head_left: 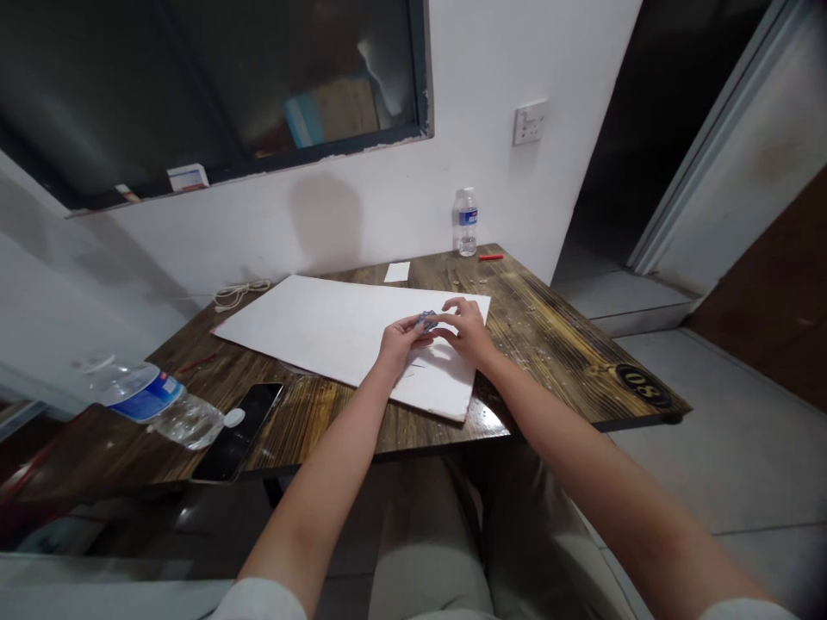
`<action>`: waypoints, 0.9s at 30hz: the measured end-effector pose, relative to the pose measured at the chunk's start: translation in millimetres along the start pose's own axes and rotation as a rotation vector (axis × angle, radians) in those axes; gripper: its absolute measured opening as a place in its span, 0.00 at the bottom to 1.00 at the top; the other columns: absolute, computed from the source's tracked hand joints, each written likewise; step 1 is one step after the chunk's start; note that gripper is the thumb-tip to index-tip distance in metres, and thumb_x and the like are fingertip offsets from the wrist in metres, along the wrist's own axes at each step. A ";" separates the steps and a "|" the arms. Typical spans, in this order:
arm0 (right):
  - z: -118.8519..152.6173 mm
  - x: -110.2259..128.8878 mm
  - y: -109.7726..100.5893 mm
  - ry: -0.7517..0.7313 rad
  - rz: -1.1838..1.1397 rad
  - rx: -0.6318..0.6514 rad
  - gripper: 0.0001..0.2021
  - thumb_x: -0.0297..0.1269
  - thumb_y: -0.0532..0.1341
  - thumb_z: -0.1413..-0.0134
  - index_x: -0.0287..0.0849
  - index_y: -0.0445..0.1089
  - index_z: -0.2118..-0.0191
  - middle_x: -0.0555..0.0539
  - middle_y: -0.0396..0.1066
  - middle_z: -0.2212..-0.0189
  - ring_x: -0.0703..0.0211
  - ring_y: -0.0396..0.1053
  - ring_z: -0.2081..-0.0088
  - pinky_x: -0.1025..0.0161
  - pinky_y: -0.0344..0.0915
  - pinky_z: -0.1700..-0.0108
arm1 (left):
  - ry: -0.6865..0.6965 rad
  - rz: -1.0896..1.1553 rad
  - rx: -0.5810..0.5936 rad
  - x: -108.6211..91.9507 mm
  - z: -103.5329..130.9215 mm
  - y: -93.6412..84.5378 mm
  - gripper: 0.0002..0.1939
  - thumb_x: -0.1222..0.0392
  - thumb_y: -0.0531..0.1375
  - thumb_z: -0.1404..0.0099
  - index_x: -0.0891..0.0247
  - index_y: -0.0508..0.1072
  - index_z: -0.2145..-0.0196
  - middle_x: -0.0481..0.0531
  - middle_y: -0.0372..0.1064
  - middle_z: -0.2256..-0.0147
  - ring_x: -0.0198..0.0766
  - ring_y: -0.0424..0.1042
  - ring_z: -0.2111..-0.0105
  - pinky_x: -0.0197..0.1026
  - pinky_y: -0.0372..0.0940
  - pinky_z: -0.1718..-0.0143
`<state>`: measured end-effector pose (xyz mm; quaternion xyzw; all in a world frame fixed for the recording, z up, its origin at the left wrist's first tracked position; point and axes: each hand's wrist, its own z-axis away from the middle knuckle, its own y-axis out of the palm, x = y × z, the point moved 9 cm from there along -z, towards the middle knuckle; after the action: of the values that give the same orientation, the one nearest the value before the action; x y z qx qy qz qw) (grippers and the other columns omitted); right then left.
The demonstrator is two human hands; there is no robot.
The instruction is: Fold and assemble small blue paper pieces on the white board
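Note:
Over the right part of a white board point(323, 319), my two hands meet around a small blue-and-white patterned piece point(427, 321). Its exact kind is too small to make out, and my fingers cover part of it. My left hand point(397, 340) pinches the piece from the left, thumb on top. From the right, my right hand point(470, 331) reaches onto it with bent fingers, its index finger arched above. The fingertips of both hands nearly touch. The board lies flat on a dark wooden table point(556, 362), with the hands' shadow on it.
A black phone point(239, 435) and a water bottle lying on its side point(161, 400) are at the left. Toward the wall are a white cable point(239, 294), a white card point(397, 272), an upright bottle point(466, 224) and a red stick-like object point(491, 257).

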<state>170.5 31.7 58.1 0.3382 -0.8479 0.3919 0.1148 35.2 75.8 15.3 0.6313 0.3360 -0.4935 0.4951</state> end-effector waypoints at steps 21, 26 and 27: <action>16.3 12.1 49.1 -0.070 0.122 0.481 0.16 0.47 0.66 0.47 0.48 0.77 0.54 0.42 0.70 0.52 0.48 0.61 0.54 0.54 0.59 0.52 | 0.109 0.340 -0.457 -11.7 0.0 -48.8 0.10 0.72 0.60 0.38 0.66 0.72 0.58 0.53 0.76 0.67 0.33 0.77 0.68 0.38 0.69 0.58; 14.3 17.7 44.7 -0.124 0.055 0.429 0.07 0.40 0.65 0.44 0.46 0.78 0.61 0.44 0.74 0.58 0.54 0.63 0.59 0.58 0.59 0.55 | 0.100 0.333 -0.460 -10.2 -0.7 -49.9 0.13 0.70 0.61 0.39 0.65 0.72 0.56 0.54 0.77 0.64 0.34 0.77 0.66 0.37 0.69 0.58; 14.0 18.3 44.5 -0.131 0.040 0.425 0.06 0.39 0.65 0.44 0.45 0.78 0.62 0.44 0.74 0.58 0.54 0.63 0.59 0.59 0.59 0.56 | 0.102 0.332 -0.457 -9.9 -1.2 -50.2 0.13 0.70 0.62 0.39 0.65 0.72 0.56 0.54 0.77 0.64 0.34 0.77 0.66 0.37 0.69 0.59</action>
<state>128.4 33.1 31.1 0.3624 -0.7586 0.5411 -0.0219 -13.2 91.9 10.0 0.5735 0.3550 -0.2849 0.6811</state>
